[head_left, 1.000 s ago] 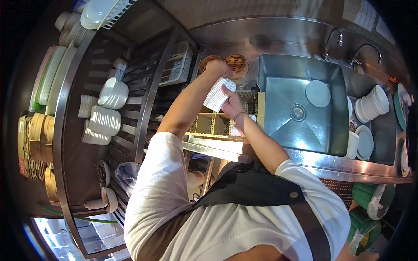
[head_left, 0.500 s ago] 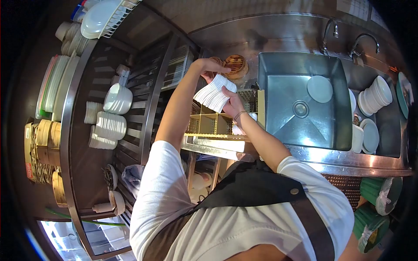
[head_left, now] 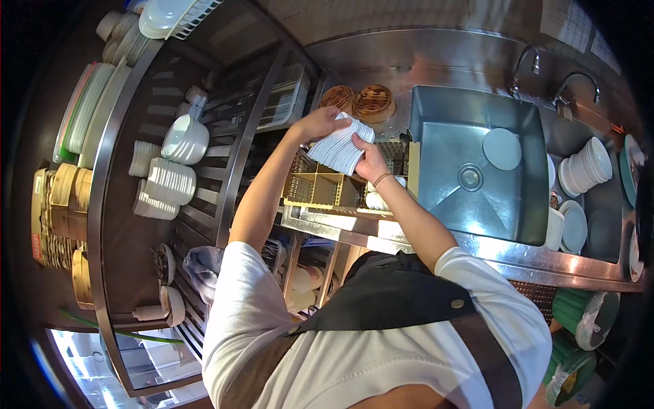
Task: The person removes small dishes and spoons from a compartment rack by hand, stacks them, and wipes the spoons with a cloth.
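Note:
A tilted stack of small white dishes (head_left: 340,146) is between my two hands, above a yellowish divided rack (head_left: 325,188). My left hand (head_left: 321,124) is at the upper left of the stack, its fingers curled over that end. My right hand (head_left: 370,162) grips the lower right side, thumb lying across the dishes. Two round bamboo steamers (head_left: 374,103) rest on the steel counter just beyond the hands. More small white pieces (head_left: 376,200) lie in the right part of the rack.
To the right is a steel sink (head_left: 443,198) with a white plate (head_left: 502,149) in it. Stacked bowls (head_left: 586,166) fill a second basin under two faucets. Slatted shelves at left hold white bowls (head_left: 184,140) and dish stacks (head_left: 171,182). Green bins (head_left: 572,310) stand at lower right.
My left hand has come from over the steamers, down and left, onto the stack's end, uncovering the left steamer. My right hand has kept its grip on the dishes.

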`<state>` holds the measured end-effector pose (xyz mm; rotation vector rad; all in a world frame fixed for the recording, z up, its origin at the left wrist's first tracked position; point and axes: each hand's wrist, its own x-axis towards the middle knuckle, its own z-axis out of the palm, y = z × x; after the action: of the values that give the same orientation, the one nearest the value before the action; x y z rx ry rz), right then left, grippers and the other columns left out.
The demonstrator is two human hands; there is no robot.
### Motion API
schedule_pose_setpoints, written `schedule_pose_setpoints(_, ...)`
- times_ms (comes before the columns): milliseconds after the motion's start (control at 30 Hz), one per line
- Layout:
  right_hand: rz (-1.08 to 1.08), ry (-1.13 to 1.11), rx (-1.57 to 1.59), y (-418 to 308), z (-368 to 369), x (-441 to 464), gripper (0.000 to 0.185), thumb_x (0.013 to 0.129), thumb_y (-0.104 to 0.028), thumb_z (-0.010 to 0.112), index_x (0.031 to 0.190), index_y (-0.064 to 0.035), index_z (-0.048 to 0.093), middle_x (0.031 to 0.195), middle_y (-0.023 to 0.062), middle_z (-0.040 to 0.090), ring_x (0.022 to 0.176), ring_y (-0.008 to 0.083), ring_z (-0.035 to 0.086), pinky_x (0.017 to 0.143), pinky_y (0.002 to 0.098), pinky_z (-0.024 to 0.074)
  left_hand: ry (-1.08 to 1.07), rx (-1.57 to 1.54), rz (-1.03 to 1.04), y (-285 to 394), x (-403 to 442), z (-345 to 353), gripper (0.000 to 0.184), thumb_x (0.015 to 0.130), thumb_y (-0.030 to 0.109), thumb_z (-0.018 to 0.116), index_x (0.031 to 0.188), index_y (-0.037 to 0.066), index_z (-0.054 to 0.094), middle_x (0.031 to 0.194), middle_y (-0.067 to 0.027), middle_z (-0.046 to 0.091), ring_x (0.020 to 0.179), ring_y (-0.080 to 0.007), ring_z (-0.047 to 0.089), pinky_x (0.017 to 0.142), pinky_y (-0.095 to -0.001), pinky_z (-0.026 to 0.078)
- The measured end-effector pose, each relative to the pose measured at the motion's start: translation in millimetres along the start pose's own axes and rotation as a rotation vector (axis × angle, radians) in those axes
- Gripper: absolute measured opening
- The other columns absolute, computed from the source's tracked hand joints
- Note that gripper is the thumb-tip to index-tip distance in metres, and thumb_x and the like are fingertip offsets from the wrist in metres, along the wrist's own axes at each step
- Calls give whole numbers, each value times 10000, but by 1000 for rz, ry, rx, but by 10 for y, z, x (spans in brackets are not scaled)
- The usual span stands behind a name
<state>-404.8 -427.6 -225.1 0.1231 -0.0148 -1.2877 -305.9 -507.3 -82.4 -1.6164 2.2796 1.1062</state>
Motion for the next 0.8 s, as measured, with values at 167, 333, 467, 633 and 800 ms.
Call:
schedule_pose_setpoints(167, -27, -67, -299, -1, -14, -13, 298, 809, -35, 618, 1096, -15, 542, 1074, 97, 589, 993, 227, 571, 885, 376, 467, 95, -714, 264, -342, -242, 376, 424, 911, 227, 518, 1228, -1, 352, 993, -92, 535, 877, -120, 549, 681, -265, 483)
schedule_pose_setpoints(333, -9, -15, -561, 59, 111, -137, 284, 795, -2, 629, 1059, -16, 523, 1034, 102, 589, 950, 193, 585, 804, 341, 509, 111, -1079, 178, -524, -520, 584, 360, 912, 188, 509, 1168, -22, 369, 1047, -139, 520, 936, -191, 567, 784, -314, 495)
schedule_pose_setpoints(467, -18, 37, -771, 183, 307, -303, 301, 822, -64, 627, 1058, -43, 442, 999, 82, 562, 917, 176, 582, 775, 336, 516, 155, -1199, 276, -654, -774, 827, 370, 879, 123, 559, 1162, -6, 358, 1053, -127, 516, 943, -194, 564, 806, -326, 499)
schedule_pose_setpoints(633, 208, -31, -712, 353, 429, -492, 319, 890, -255, 557, 1085, -50, 409, 1018, 70, 529, 926, 159, 555, 779, 302, 484, 364, -1277, 219, -827, -1179, 1175, 411, 869, 175, 583, 1186, 29, 366, 1064, -100, 529, 958, -187, 556, 806, -344, 493)
schedule_pose_setpoints(800, 216, -52, -1063, 890, 182, -643, 334, 913, -277, 520, 1140, -56, 415, 1029, 66, 509, 930, 135, 511, 789, 283, 444, 554, -1542, 209, -1099, -1756, 1699, 434, 844, 180, 620, 1183, 69, 373, 1093, -93, 508, 988, -193, 540, 824, -359, 489)
